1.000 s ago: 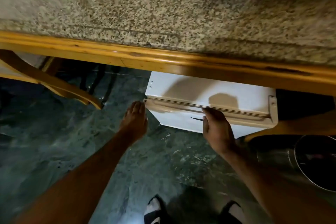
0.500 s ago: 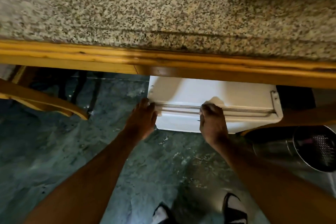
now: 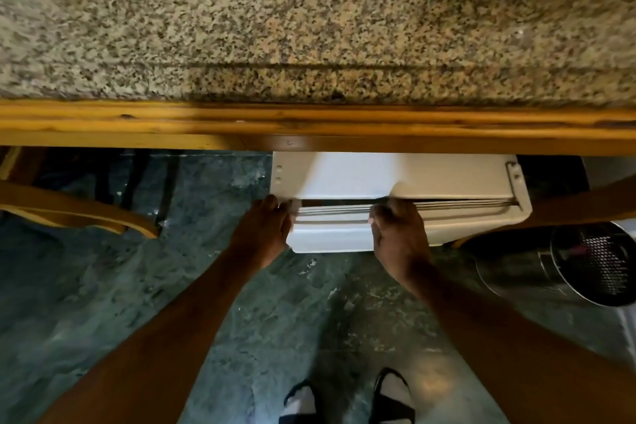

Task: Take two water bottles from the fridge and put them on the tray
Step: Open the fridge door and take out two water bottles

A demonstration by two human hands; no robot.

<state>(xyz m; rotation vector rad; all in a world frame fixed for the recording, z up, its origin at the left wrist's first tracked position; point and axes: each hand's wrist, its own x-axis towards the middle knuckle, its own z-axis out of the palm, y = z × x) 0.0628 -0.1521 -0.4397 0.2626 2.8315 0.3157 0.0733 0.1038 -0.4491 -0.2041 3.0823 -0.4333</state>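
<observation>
Light falls from above onto the speckled stone counter (image 3: 309,17), which is the brightest and warmest part of the view, though its grain smears toward the left and right edges. Below the wooden edge (image 3: 309,124) everything drops into shade: the dark floor (image 3: 103,303) is dim and murky, with one pale patch of glare near the bottom. The white fridge (image 3: 344,179) catches soft light, and a grey shadow crosses its top, perhaps cast by the counter. Both hands, the left hand (image 3: 265,234) and right hand (image 3: 399,237), are motion-blurred at the fingertips. Straight lines bow from wide-angle distortion. The metal bin (image 3: 595,265) glints faintly.
</observation>
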